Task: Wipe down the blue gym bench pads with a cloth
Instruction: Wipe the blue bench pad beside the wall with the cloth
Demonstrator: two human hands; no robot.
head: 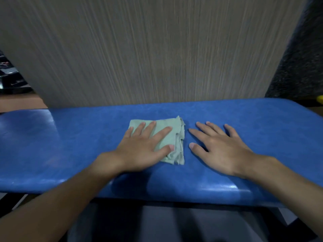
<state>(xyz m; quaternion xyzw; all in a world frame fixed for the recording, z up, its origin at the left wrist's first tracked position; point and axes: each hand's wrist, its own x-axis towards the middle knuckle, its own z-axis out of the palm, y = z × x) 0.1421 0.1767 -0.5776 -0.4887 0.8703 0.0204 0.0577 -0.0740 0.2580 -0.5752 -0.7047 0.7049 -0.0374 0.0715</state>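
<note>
The left hand (139,151) lay flat, fingers spread, pressing a folded green cloth (174,142) at mid-pad on the blue bench pad (262,137); the right hand (220,149) rested flat beside it, holding nothing.

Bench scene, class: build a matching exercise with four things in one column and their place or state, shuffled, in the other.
Things:
1. left hand
2. right hand
3. cloth
4. wall panel

Place or state:
A. folded, pale green, on the blue pad
B. flat on bare pad
C. upright behind the bench
D. pressed flat on the cloth

Pairs: 1-D, 2-B, 3-A, 4-C
</note>
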